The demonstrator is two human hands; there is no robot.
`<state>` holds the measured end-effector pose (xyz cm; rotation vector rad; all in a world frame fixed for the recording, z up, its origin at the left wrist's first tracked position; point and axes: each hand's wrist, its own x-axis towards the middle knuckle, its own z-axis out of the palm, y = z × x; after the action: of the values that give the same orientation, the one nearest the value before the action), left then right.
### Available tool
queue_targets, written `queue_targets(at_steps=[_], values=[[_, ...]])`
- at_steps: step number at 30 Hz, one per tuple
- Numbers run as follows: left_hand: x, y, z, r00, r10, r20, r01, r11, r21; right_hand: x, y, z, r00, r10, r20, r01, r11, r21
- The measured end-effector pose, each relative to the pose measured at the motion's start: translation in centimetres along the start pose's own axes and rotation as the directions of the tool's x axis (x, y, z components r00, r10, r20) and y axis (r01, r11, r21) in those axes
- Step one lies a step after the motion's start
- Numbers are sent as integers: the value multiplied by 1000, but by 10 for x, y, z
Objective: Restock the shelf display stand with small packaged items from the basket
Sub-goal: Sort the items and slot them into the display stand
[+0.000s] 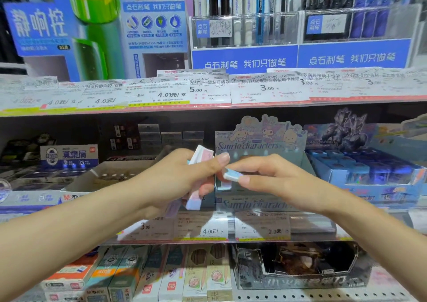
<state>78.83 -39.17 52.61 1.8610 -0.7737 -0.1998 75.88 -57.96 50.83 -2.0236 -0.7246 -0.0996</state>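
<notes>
Hands meet just before the Sanrio display box (261, 144).
Right hand (261, 174) pinches one blue packet (232, 175), crosswise, nearest the box; left hand (182, 179) grips a bundle of packets (196, 186), angled upright. No basket shows.

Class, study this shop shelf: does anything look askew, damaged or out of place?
Yes. The price labels on the upper shelf edge overlap and sit crooked, several scribbled over with pen. The Sanrio display box and the packs in both hands look orderly.
</notes>
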Motion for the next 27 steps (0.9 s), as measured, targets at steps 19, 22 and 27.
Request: queue_targets(at_steps=[19,22,27], values=[[2,-25,-14,956,290,-34,-231,824,517,15,8,7,802,-35,-596,116,988,99],[-6,-27,-20,919,350,182,-353,525,775,14,10,6,835,-117,-537,81,993,-90],[-11,-24,-8,970,86,228,-243,254,936,16,19,14,874,-133,-467,17,970,-244]])
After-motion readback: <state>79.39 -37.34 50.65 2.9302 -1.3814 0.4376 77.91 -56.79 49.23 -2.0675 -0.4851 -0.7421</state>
